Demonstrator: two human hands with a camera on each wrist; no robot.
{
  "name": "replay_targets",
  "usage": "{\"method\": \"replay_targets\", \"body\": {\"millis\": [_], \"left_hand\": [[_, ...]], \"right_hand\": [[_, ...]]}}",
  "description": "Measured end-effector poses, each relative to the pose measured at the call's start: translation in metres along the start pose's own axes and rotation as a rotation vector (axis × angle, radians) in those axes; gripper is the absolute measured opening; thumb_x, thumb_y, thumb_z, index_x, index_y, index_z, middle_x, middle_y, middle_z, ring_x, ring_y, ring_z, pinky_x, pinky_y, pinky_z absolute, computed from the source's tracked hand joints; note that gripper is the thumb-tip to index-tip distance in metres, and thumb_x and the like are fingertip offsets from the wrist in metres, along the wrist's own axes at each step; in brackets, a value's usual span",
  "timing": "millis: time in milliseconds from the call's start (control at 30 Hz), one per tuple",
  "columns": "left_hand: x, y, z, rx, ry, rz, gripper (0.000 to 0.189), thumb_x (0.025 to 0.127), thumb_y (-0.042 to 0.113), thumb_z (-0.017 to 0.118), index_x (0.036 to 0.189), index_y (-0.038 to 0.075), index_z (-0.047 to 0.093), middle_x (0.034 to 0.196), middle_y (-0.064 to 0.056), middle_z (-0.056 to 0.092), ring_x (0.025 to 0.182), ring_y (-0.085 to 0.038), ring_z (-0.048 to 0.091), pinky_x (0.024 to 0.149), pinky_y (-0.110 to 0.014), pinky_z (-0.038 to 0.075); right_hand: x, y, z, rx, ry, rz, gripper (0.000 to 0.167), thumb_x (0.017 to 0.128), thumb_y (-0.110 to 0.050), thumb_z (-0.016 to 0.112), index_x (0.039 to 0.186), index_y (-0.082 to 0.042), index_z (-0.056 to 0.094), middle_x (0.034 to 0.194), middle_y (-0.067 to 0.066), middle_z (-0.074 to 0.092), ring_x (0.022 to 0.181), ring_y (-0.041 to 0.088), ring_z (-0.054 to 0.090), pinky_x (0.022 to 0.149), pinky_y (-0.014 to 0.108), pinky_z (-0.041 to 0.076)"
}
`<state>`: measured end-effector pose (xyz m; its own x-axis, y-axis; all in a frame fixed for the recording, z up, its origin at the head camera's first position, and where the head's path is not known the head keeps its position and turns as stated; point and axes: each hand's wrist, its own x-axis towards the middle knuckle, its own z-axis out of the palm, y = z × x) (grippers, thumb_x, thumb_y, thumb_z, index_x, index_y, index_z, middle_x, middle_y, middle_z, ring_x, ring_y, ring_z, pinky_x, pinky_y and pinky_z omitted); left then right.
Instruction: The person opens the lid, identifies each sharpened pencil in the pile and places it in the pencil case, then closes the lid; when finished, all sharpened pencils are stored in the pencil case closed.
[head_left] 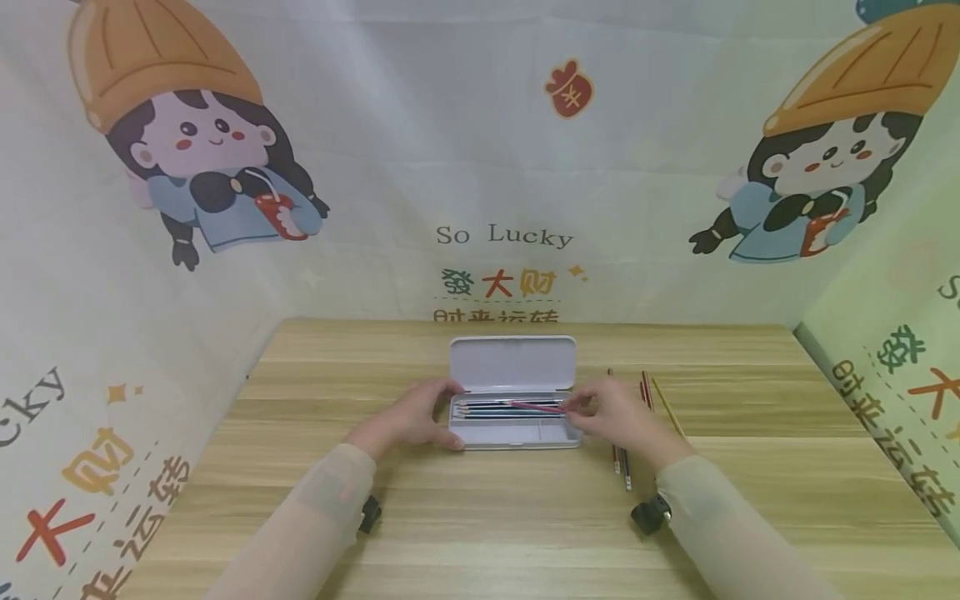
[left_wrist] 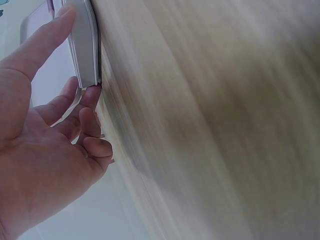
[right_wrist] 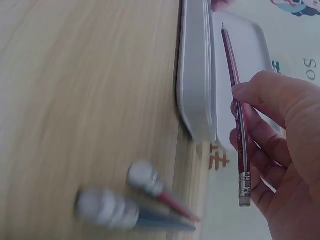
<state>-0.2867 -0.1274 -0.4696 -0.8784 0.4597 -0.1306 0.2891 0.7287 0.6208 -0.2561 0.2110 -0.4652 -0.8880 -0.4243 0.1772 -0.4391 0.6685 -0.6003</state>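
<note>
A white pencil case (head_left: 495, 432) lies on the table with its lid (head_left: 513, 364) swung back. Several dark pencils (head_left: 487, 413) lie side by side in its rear compartment, points to the left. My left hand (head_left: 420, 412) grips the case's left end, thumb at the near corner and fingers toward the back, as the left wrist view also shows. Between thumb and fingers, my right hand (head_left: 618, 417) pinches a red pencil with dark stripes (right_wrist: 242, 135). That pencil slants over the case's right part, its point to the left and its eraser end toward the right hand.
Right of the case, partly behind the right hand, lie red pencils (head_left: 647, 388), a yellow pencil (head_left: 670, 408) and a dark blue pencil (head_left: 627, 472). The wooden table (head_left: 480, 525) meets a printed cloth backdrop (head_left: 390, 275) at the back and sides.
</note>
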Motion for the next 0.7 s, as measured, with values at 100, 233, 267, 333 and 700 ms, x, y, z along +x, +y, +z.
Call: {"method": "replay_targets", "body": {"millis": [100,233,267,333,700], "left_hand": [[-0.001,0.000,0.001,-0.012,-0.002,-0.007,0.086,0.069,0.025,0.095,0.142,0.007,0.054,0.147,-0.017,0.056,0.141,-0.037,0.047,0.125,-0.054,0.031],[-0.001,0.000,0.001,-0.009,0.000,-0.008,0.086,0.069,0.025,0.095,0.142,0.007,0.054,0.147,-0.017,0.056,0.141,-0.037,0.047,0.125,-0.054,0.031],[-0.001,0.000,0.000,-0.007,0.000,-0.008,0.086,0.069,0.025,0.095,0.142,0.007,0.054,0.147,-0.017,0.056,0.141,-0.037,0.047,0.125,-0.054,0.031],[0.000,0.000,0.000,-0.001,0.002,-0.007,0.085,0.069,0.025,0.095,0.142,0.007,0.055,0.147,-0.017,0.056,0.141,-0.037,0.047,0.125,-0.054,0.031],[-0.001,0.003,-0.001,-0.011,0.000,0.006,0.086,0.069,0.024,0.095,0.142,0.005,0.054,0.146,-0.018,0.056,0.141,-0.038,0.048,0.125,-0.054,0.031]], "right_hand": [[0.009,-0.005,0.005,-0.028,0.003,-0.059,0.010,0.086,-0.005,0.077,0.095,-0.008,0.080,0.091,0.000,0.077,0.085,0.013,0.067,0.078,0.032,0.060],[0.021,-0.012,0.011,-0.029,-0.014,-0.065,0.010,0.087,-0.006,0.078,0.095,-0.011,0.080,0.092,-0.003,0.076,0.088,0.012,0.068,0.083,0.034,0.060],[0.024,-0.014,0.012,-0.030,-0.017,-0.070,0.010,0.087,-0.007,0.078,0.095,-0.012,0.080,0.092,-0.003,0.076,0.089,0.013,0.069,0.084,0.035,0.060],[0.030,-0.016,0.014,-0.019,-0.036,-0.073,0.009,0.087,-0.007,0.078,0.095,-0.012,0.080,0.092,-0.003,0.077,0.090,0.013,0.070,0.086,0.036,0.060],[0.052,-0.018,0.029,-0.086,-0.085,-0.167,0.006,0.085,-0.007,0.080,0.090,-0.011,0.080,0.090,-0.002,0.078,0.087,0.012,0.070,0.084,0.031,0.059]]}}
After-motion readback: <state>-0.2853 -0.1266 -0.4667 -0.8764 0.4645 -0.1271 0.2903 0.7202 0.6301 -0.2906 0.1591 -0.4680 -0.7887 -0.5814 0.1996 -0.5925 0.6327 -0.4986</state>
